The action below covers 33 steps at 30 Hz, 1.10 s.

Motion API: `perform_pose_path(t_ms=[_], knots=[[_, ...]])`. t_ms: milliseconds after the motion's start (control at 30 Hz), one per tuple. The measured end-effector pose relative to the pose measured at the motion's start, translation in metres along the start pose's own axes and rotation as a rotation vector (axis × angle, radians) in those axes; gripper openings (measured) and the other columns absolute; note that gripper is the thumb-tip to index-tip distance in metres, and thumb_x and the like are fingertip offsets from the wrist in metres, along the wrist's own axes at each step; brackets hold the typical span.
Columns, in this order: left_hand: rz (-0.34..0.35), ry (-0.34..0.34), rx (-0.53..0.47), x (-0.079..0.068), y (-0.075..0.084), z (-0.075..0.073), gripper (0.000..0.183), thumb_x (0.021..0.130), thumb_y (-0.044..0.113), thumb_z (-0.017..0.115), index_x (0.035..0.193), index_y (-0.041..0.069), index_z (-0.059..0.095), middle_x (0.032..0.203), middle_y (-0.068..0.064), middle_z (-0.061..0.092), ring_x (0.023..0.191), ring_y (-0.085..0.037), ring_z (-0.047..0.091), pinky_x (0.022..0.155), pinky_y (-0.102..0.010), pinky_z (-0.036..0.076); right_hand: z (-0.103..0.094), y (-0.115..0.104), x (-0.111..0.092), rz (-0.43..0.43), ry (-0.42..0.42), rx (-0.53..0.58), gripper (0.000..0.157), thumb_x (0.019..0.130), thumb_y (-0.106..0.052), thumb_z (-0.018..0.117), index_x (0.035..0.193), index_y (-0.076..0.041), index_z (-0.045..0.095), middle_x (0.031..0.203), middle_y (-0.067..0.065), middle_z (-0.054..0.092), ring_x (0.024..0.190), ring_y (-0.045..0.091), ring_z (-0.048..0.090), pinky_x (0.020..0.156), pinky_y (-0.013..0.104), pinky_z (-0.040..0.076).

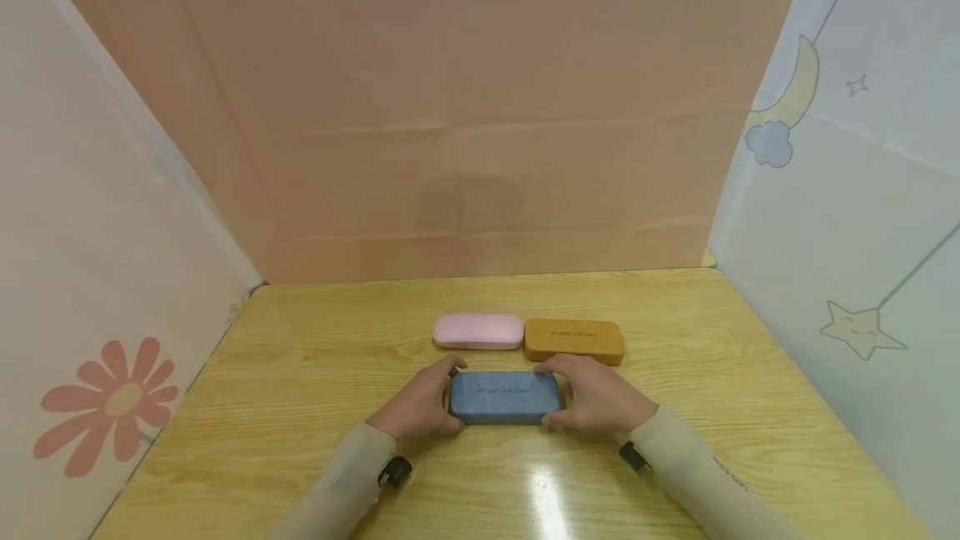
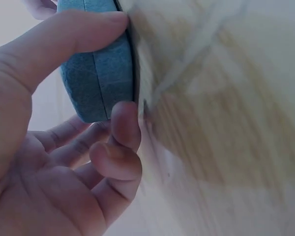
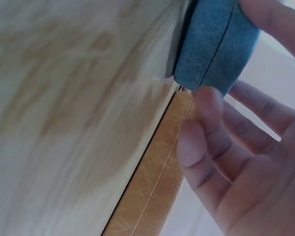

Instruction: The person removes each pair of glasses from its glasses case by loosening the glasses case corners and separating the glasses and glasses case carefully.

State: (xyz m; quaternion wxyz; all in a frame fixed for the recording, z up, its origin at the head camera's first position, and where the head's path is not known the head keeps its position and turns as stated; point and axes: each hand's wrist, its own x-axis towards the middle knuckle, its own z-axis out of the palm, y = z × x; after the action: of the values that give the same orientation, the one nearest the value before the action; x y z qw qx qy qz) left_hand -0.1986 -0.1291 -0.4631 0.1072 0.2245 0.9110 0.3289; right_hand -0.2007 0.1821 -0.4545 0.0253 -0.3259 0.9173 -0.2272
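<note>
A blue glasses case (image 1: 505, 398) with dark lettering on its lid lies closed, long side toward me, in the head view. My left hand (image 1: 424, 401) grips its left end, thumb on the near side and fingers curled round the far corner. At the other end my right hand (image 1: 600, 395) holds it the same way. In the left wrist view the thumb presses on the blue case (image 2: 99, 73), close over the tabletop. The right wrist view shows fingers curled about the end of the blue case (image 3: 216, 46).
Just behind stand a pink glasses case (image 1: 478, 331) and a mustard-yellow glasses case (image 1: 574, 341), side by side. The wood-grain table (image 1: 337, 340) meets a tan backdrop (image 1: 480, 148). Printed white sheets flank it left and right.
</note>
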Motion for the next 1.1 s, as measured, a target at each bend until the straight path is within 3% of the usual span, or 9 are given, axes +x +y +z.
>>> perform_pose_path(t_ms=[333,433,533,667,700,800,833,1000,1100], knots=[[-0.039,0.015,-0.004,0.001,0.002,0.000,0.083,0.066,0.015,0.092,0.136,0.009,0.048,0.120,-0.011,0.061,0.104,-0.023,0.058,0.086,-0.041,0.049,-0.002,0.007,0.004,0.049,-0.042,0.103,0.072,0.079,-0.046,0.082,0.134,-0.006,0.060,0.133,0.007,0.063,0.124,0.029,0.057,0.105,0.052,0.043],[-0.036,0.020,-0.005,0.000,0.001,0.000,0.083,0.066,0.016,0.093,0.136,0.008,0.048,0.120,-0.011,0.062,0.104,-0.024,0.058,0.086,-0.042,0.049,-0.004,0.007,0.005,0.066,-0.049,0.127,0.070,0.080,-0.047,0.081,0.134,-0.007,0.061,0.132,0.005,0.063,0.118,0.024,0.059,0.103,0.051,0.045],[-0.026,0.021,-0.004,-0.001,0.002,0.000,0.082,0.067,0.017,0.093,0.135,0.006,0.048,0.120,-0.013,0.062,0.106,-0.026,0.059,0.087,-0.044,0.049,-0.008,0.008,0.007,0.065,-0.071,0.149,0.069,0.083,-0.049,0.079,0.134,-0.007,0.061,0.124,0.002,0.067,0.078,0.012,0.062,0.088,0.040,0.050],[-0.028,0.014,0.003,-0.002,0.003,-0.002,0.082,0.069,0.019,0.093,0.136,0.004,0.048,0.122,-0.013,0.062,0.110,-0.029,0.059,0.090,-0.046,0.050,-0.012,0.011,0.008,0.065,-0.120,0.222,0.066,0.086,-0.049,0.076,0.135,-0.007,0.061,0.104,0.000,0.070,0.039,0.003,0.032,0.054,0.024,0.042],[-0.029,0.013,0.004,-0.002,0.003,-0.001,0.082,0.069,0.020,0.094,0.136,0.004,0.048,0.122,-0.013,0.062,0.111,-0.029,0.059,0.090,-0.046,0.050,-0.013,0.012,0.009,0.064,-0.130,0.243,0.065,0.086,-0.048,0.076,0.134,-0.007,0.061,0.095,0.002,0.070,0.038,0.002,0.029,0.048,0.022,0.038],[-0.032,0.013,0.010,-0.001,0.003,-0.001,0.083,0.069,0.021,0.094,0.136,0.004,0.048,0.123,-0.012,0.062,0.111,-0.029,0.059,0.091,-0.046,0.050,-0.015,0.014,0.010,0.063,-0.146,0.293,0.063,0.087,-0.047,0.076,0.133,-0.006,0.062,0.096,0.003,0.069,0.038,0.002,0.025,0.042,0.022,0.032],[-0.032,0.013,0.013,-0.001,0.003,-0.001,0.083,0.069,0.021,0.094,0.136,0.004,0.048,0.123,-0.012,0.062,0.111,-0.028,0.060,0.091,-0.045,0.050,-0.016,0.014,0.011,0.064,-0.153,0.298,0.062,0.088,-0.047,0.075,0.133,-0.006,0.062,0.087,0.005,0.068,0.039,0.002,0.024,0.042,0.022,0.031],[-0.021,0.020,0.009,0.000,0.000,-0.002,0.084,0.067,0.020,0.095,0.135,0.003,0.050,0.121,-0.011,0.062,0.109,-0.027,0.060,0.090,-0.044,0.051,-0.018,0.016,0.017,0.058,-0.171,0.290,0.060,0.090,-0.048,0.071,0.133,-0.005,0.063,0.106,0.006,0.068,0.044,0.004,0.024,0.051,0.024,0.037],[-0.014,0.031,0.004,0.002,-0.002,-0.002,0.083,0.065,0.019,0.096,0.133,0.004,0.051,0.120,-0.010,0.062,0.109,-0.026,0.059,0.092,-0.045,0.050,-0.020,0.018,0.021,0.059,-0.159,0.304,0.052,0.096,-0.044,0.064,0.129,-0.004,0.066,0.114,0.006,0.068,0.056,0.008,0.044,0.063,0.028,0.046]])
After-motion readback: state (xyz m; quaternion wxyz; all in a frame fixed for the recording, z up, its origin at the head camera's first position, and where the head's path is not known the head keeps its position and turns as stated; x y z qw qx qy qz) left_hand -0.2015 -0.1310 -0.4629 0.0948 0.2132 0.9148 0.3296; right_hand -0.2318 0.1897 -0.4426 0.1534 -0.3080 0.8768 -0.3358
